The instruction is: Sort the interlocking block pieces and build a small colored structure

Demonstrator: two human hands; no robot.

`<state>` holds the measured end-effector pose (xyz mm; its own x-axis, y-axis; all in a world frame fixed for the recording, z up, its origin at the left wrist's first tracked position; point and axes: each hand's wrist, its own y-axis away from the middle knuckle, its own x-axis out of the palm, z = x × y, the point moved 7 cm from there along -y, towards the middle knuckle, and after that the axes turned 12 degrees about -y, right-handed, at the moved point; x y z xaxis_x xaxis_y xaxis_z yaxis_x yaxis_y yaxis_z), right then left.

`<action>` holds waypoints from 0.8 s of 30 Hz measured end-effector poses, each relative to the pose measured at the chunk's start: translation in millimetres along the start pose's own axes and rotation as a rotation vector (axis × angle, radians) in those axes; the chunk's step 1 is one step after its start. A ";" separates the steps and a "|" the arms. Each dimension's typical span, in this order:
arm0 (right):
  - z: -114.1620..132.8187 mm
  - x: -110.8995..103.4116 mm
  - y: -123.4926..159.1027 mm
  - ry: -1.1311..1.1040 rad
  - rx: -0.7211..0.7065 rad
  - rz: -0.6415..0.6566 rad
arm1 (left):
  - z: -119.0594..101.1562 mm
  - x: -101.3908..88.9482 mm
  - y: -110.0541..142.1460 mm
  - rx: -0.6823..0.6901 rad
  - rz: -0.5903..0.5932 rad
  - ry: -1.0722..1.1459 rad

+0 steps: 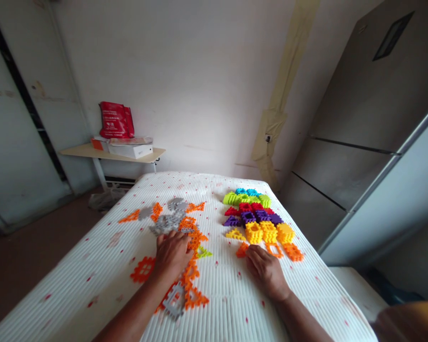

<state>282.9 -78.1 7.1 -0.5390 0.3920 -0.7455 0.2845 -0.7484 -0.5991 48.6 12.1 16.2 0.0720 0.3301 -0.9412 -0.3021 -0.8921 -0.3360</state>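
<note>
1. Your left hand [174,249], fingers curled, lies on the mixed orange and grey pieces [169,222]; whether it grips one cannot be told.
2. Your right hand [267,270], fingers bunched, meets an orange triangle [241,250]; its grip is hidden.
3. Beyond your right hand, yellow [269,232], purple [261,216], red [245,207], green [244,198] and blue pieces [252,193] form rows on the counter [103,285].
</note>
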 end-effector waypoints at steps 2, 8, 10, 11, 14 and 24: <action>1.7 -0.3 -0.4 0.004 -0.006 0.006 | -2.0 -0.7 1.8 0.010 -0.028 0.003; 1.9 1.7 0.4 -0.009 -0.025 0.016 | -3.3 -2.4 8.6 0.007 -0.125 0.018; 2.4 1.6 -0.1 -0.004 -0.037 0.007 | -1.4 -7.9 11.3 0.019 -0.218 0.054; 3.2 1.2 -0.5 -0.001 -0.044 0.001 | -0.4 -11.9 13.0 0.033 -0.277 0.078; 7.3 -1.2 -2.3 -0.014 -0.048 -0.024 | 0.4 -22.7 17.8 0.100 -0.427 0.173; 59.5 7.6 -19.8 -0.139 -0.027 -0.142 | -27.6 -10.0 25.4 -0.089 0.027 0.922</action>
<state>226.0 -92.1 30.6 -0.6787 0.4136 -0.6069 0.2180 -0.6756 -0.7043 66.5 -22.4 16.1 0.8050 -0.0333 -0.5923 -0.2437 -0.9288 -0.2791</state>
